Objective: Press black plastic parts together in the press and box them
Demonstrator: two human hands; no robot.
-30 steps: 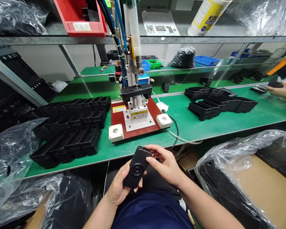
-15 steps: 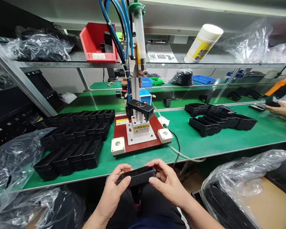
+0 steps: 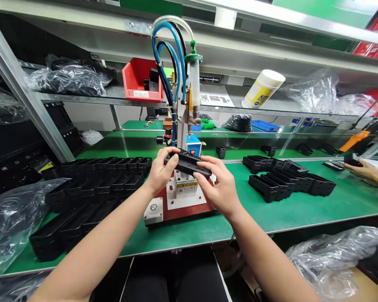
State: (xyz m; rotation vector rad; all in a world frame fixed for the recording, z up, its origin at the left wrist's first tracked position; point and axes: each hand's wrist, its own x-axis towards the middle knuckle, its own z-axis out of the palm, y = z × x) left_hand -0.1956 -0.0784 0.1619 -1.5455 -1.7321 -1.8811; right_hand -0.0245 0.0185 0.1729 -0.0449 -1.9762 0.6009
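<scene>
Between my hands I hold a black plastic housing [image 3: 192, 166], long and hollow, slightly tilted down to the right. My left hand [image 3: 162, 170] is closed on its left end, thumb on the near side. My right hand [image 3: 219, 182] grips the right end between thumb and fingers. The housing is up at the fixture of a small bench press [image 3: 184, 113] with a syringe [image 3: 195, 84] and blue hoses. It covers most of the fixture top, so whether it touches there I cannot tell.
Rows of black housings [image 3: 97, 180] stand left on the green bench [image 3: 182, 239], with more housings [image 3: 290, 180] to the right. A white button box [image 3: 153, 209] sits at the press base. A red bin [image 3: 141, 79] and white canister [image 3: 263, 89] occupy the shelf. Another person's hand [image 3: 363, 168] works far right.
Both hands have carried the black housing from above my lap at the bench edge up and forward to the press fixture. My view has tilted upward.
</scene>
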